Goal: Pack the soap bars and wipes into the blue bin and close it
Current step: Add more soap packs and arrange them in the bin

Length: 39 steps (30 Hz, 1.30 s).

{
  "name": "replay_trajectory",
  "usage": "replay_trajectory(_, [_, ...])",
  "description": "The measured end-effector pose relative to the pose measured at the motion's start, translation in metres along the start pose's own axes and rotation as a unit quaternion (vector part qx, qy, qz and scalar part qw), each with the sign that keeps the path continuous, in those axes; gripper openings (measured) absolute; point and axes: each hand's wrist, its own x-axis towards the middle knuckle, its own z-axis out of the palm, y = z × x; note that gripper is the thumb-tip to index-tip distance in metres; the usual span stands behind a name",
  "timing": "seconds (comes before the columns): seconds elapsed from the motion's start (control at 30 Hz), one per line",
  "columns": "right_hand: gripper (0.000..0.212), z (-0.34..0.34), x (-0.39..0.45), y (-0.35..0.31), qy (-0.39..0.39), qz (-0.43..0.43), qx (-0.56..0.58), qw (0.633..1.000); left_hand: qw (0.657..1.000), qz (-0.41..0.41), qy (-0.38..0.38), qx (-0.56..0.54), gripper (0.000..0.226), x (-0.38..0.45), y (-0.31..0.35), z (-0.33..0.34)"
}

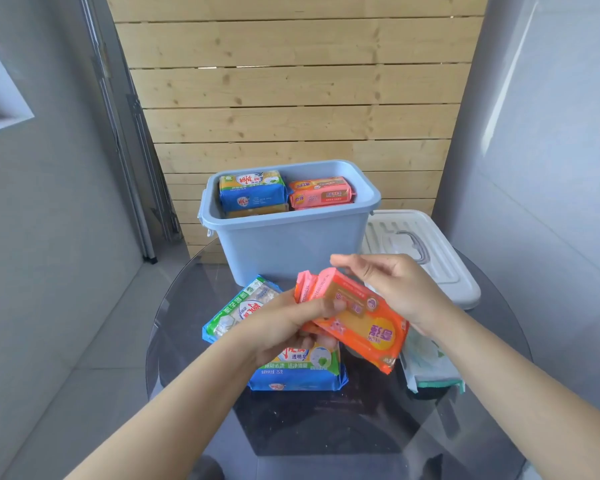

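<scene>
Orange soap pack (361, 327) held tilted above the glass table (187, 341), in front of the blue bin (291, 244). Left hand (288, 323) grips its near end, thumb on top; a second pink-orange pack seems pinched beneath, mostly hidden. Right hand (395, 289) behind it, fingers loosely curled; contact unclear. Bin: two packs visible, lower layers cut off. Table: two blue-green packs, one wipes pack (430, 365) partly hidden. White lid (440, 258) beside the bin.

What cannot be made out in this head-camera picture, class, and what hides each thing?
- Blue bin: contents below the top packs, hidden by its wall.
- Wipes pack: partly covered by the orange soap pack.
- Left hand: fingertips hidden behind that pack.
- Lid: near edge behind the right hand.
</scene>
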Motion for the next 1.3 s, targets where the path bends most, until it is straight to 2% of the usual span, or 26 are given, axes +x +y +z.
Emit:
replay_trajectory(0.07, [0.059, -0.009, 0.001, 0.001, 0.024, 0.012, -0.025, 0.999, 0.997, -0.022, 0.028, -0.069, 0.043, 0.000, 0.001, -0.002])
replay_trajectory(0.13, [0.070, -0.016, -0.003, 0.005, -0.001, 0.047, -0.041, 0.998, 0.987, -0.027, 0.064, -0.148, 0.046, 0.000, 0.004, -0.007])
replay_trajectory(0.2, [0.075, -0.018, -0.007, 0.008, -0.043, 0.082, 0.016, 0.996, 0.977, -0.005, 0.089, -0.192, 0.044, -0.002, 0.009, -0.013])
replay_trajectory(0.23, [0.070, -0.017, -0.008, 0.007, -0.053, 0.082, 0.053, 0.994, 0.976, 0.009, 0.096, -0.197, 0.040, -0.003, 0.011, -0.016])
replay_trajectory(0.3, [0.056, -0.013, -0.007, 0.005, -0.041, 0.050, 0.078, 0.995, 0.977, 0.033, 0.105, -0.181, 0.035, -0.005, 0.015, -0.019])
replay_trajectory(0.4, [0.044, -0.009, -0.002, -0.001, 0.017, 0.006, 0.041, 0.999, 0.979, 0.061, 0.121, -0.150, 0.029, -0.007, 0.023, -0.019])
replay_trajectory(0.53, [0.040, -0.008, 0.005, -0.014, 0.054, -0.021, 0.017, 0.998, 0.975, 0.084, 0.173, -0.114, 0.027, -0.007, 0.040, -0.019])
replay_trajectory(0.7, [0.030, -0.010, 0.024, -0.043, 0.113, -0.038, 0.013, 0.993, 0.965, 0.097, 0.243, 0.026, 0.038, -0.003, 0.080, -0.034])
replay_trajectory(0.77, [0.033, -0.016, 0.040, -0.058, 0.128, -0.033, -0.007, 0.991, 0.959, 0.093, 0.264, 0.054, 0.039, 0.003, 0.104, -0.046])
replay_trajectory(0.9, [0.040, -0.030, 0.083, -0.079, 0.146, 0.006, -0.070, 0.987, 0.973, 0.041, 0.224, 0.031, 0.049, 0.027, 0.141, -0.068])
replay_trajectory(0.97, [0.040, -0.039, 0.108, -0.083, 0.134, 0.036, -0.124, 0.982, 0.982, 0.001, 0.191, 0.002, 0.044, 0.044, 0.148, -0.078])
replay_trajectory(1.07, [0.040, -0.047, 0.139, -0.081, 0.091, 0.102, -0.208, 0.968, 0.986, -0.058, 0.148, -0.043, 0.027, 0.067, 0.149, -0.092])
replay_trajectory(1.13, [0.039, -0.051, 0.156, -0.075, 0.067, 0.138, -0.242, 0.958, 0.987, -0.084, 0.131, -0.036, 0.023, 0.082, 0.145, -0.101])
replay_trajectory(1.3, [0.032, -0.049, 0.178, -0.062, -0.016, 0.193, -0.343, 0.919, 0.984, -0.156, 0.083, 0.014, 0.035, 0.101, 0.125, -0.117])
